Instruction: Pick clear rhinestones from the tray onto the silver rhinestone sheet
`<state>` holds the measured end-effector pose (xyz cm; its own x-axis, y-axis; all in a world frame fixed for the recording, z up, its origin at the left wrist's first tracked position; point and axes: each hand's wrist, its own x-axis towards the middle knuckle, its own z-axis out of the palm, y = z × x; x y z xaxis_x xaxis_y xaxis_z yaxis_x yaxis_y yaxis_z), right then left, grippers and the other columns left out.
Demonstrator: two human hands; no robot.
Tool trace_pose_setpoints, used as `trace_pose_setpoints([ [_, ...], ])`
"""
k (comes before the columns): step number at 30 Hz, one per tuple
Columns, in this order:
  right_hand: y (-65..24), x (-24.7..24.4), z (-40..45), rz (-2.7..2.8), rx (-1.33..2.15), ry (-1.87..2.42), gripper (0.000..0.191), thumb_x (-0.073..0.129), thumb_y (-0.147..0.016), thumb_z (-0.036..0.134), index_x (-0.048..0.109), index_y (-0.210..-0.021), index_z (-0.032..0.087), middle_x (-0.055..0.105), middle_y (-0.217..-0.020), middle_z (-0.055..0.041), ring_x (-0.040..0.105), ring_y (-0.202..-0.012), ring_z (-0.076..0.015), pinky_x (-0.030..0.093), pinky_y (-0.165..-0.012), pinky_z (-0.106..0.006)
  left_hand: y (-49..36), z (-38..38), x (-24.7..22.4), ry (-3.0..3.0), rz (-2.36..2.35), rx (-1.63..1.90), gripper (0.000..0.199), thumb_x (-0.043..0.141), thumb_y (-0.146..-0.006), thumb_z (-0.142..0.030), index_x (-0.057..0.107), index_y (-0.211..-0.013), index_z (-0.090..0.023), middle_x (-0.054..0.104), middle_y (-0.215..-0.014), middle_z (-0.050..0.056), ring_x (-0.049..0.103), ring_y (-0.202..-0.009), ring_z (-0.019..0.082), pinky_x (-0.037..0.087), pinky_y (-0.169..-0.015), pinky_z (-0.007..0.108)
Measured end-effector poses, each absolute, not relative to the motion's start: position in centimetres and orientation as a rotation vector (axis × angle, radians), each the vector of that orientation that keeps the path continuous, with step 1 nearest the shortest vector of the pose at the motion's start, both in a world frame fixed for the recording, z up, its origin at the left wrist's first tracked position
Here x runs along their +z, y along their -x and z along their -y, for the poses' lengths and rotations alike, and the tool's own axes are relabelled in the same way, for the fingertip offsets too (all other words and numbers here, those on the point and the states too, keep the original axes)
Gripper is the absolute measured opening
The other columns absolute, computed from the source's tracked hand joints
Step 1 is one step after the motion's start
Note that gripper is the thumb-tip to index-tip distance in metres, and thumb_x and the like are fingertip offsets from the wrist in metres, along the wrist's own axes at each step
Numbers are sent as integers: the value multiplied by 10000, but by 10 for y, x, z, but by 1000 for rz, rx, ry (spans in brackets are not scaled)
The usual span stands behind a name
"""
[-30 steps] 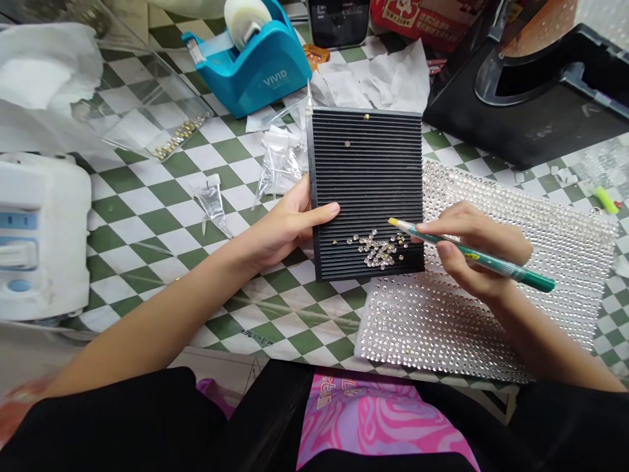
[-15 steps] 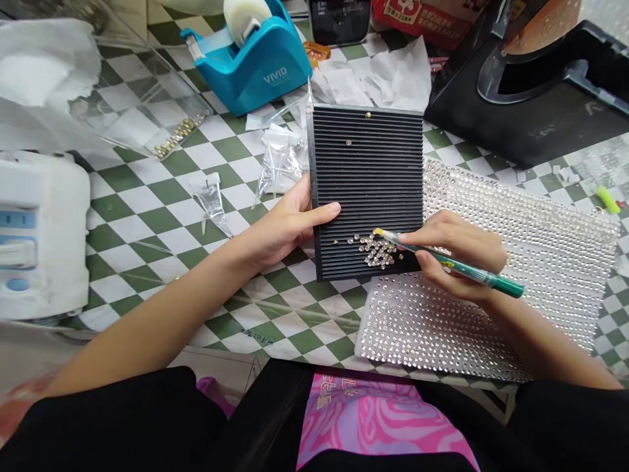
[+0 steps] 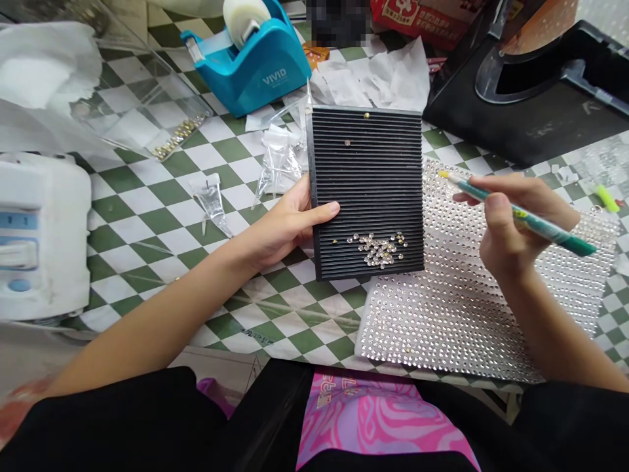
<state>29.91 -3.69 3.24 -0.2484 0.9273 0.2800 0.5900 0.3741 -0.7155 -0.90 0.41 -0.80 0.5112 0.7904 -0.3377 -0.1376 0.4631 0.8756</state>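
Observation:
My left hand (image 3: 299, 219) grips a black ridged tray (image 3: 373, 177) by its left edge, thumb on top. Loose clear rhinestones (image 3: 377, 252) lie clustered near the tray's lower edge, and a gold bead (image 3: 366, 115) sits near its top. Held between the fingers of my right hand (image 3: 521, 219) is a green pen-like picker (image 3: 535, 223) with a yellow tip, over the rhinestone-covered sheet (image 3: 442, 321). The tip points left, toward the upper left part of that sheet. Whether a stone sticks to the tip is too small to tell.
A blue tape dispenser (image 3: 255, 65) stands at the back, beside crumpled white paper (image 3: 393, 75). Small clear bags (image 3: 280, 157) lie left of the tray. A clear box (image 3: 142, 105) holds gold pieces. A white device (image 3: 44, 236) is at far left, a black holder (image 3: 521, 111) at back right.
My right hand has moved right and up with the picker, from the rhinestone cluster on the tray to over the sheet. A few stones in the cluster have shifted. My left hand stays put.

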Motion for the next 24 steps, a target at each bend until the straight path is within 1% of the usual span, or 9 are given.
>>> trace_pose_setpoints([
  [4,-291,19,33,1910,610,1366,211,735,-923,269,780,-1129,262,791,-932,-62,757,-835,-228,595,-697,-356,9,-4,-7,-890,-863,643,639,854,-856,-393,571,-1416,-272,654,-1516,82,602,-1405,398,664,-945,413],
  [7,-295,6,28,1785,491,1371,162,701,-937,224,803,-1060,248,802,-896,-58,769,-780,-210,589,-678,-339,9,-4,-7,-902,-860,647,636,846,-861,-397,569,-1421,-275,656,-1510,83,594,-1413,402,660,-965,424],
  [11,-304,-3,23,1677,381,1291,195,688,-915,132,840,-1000,220,826,-863,-58,786,-709,-178,582,-634,-288,9,-4,-7,-919,-870,647,644,836,-869,-407,551,-1427,-257,647,-1514,100,579,-1426,415,650,-996,456],
  [13,-305,-4,23,1698,382,1287,201,697,-902,122,846,-999,215,831,-854,-57,786,-707,-179,586,-633,-287,9,-4,-8,-904,-879,652,658,846,-856,-396,548,-1425,-250,646,-1516,105,577,-1426,418,652,-995,459],
  [18,-305,-4,25,1642,365,1315,188,695,-911,167,850,-1004,220,824,-846,-50,780,-733,-201,588,-680,-339,9,-4,-8,-900,-867,657,642,838,-857,-389,564,-1423,-262,652,-1506,96,572,-1432,419,640,-1023,477],
  [21,-304,1,28,1647,351,1264,199,683,-932,191,850,-1026,245,811,-836,-50,770,-733,-210,575,-655,-356,8,-5,-7,-901,-854,671,654,843,-853,-401,565,-1425,-246,654,-1500,112,567,-1439,420,619,-1056,485],
  [24,-293,17,37,1734,410,1151,253,648,-940,152,840,-1057,267,802,-823,-38,750,-708,-192,537,-606,-345,8,-5,-7,-913,-853,678,650,837,-860,-412,568,-1428,-244,661,-1486,111,564,-1444,420,598,-1086,498],
])
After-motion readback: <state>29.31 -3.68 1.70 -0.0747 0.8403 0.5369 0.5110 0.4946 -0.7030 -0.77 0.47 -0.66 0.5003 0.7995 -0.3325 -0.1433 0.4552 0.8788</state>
